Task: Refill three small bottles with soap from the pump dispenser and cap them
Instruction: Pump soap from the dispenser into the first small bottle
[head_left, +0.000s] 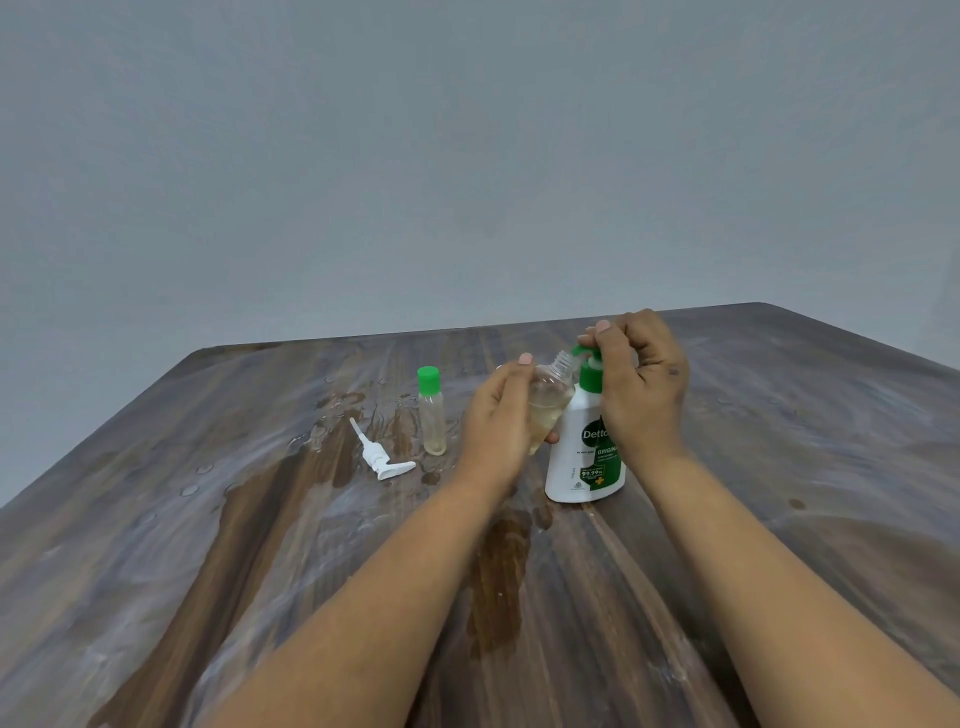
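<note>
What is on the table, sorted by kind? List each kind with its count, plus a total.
Small bottles: 2, a capped one standing on the table, an uncapped one tilted in the left hand
Soap dispensers: 1, with the right hand on its pump
Loose white pumps: 1, lying flat
Total: 4

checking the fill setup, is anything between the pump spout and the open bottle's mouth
Nothing visible stands between them. The left hand holds the uncapped small bottle tilted, its threaded mouth right at the green spout of the pump dispenser. The right hand rests on the pump head, above that gap.
</note>
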